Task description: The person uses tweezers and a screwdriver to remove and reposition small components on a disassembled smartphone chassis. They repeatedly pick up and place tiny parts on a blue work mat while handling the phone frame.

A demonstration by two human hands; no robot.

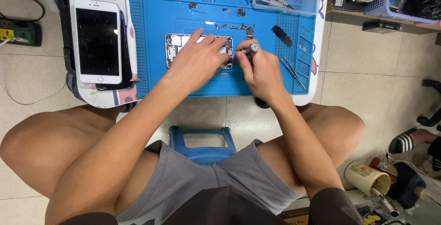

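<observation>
A: Where's the phone body (pixel 177 45) rn?

B: Flat on the blue mat (pixel 156 68), mid-counter, opened up w/ its insides showing. Long axis runs left-right across the view.

A: Hands?

B: Left hand (pixel 198 59) lies over the phone's middle and right part, fingers spread and pressed down on it, so it's pinning rather than gripping. Right hand (pixel 259 71) sits just off the phone's right end, fingers closed around a screwdriver (pixel 251 49), which stands nearly upright, tip pointing down at the phone's right edge. Can't tell if the tip touches, since the fingers hide it.

A: Which hand's nearer?

B: Left is on it; right is just beside it, at the short end.

A: Room around?

B: Tweezers (pixel 292 71) lie near, right of the right hand, slanted toward the mat's front-right corner. A dark flat tool (pixel 281 35) sits behind them. Small loose parts (pixel 241 26) are scattered just beyond the phone. A clear tray (pixel 285 9) is at the back right. A white phone (pixel 97 41) lies screen-up on the counter's left, well apart. Bare mat shows in front of the phone, toward the near edge
</observation>
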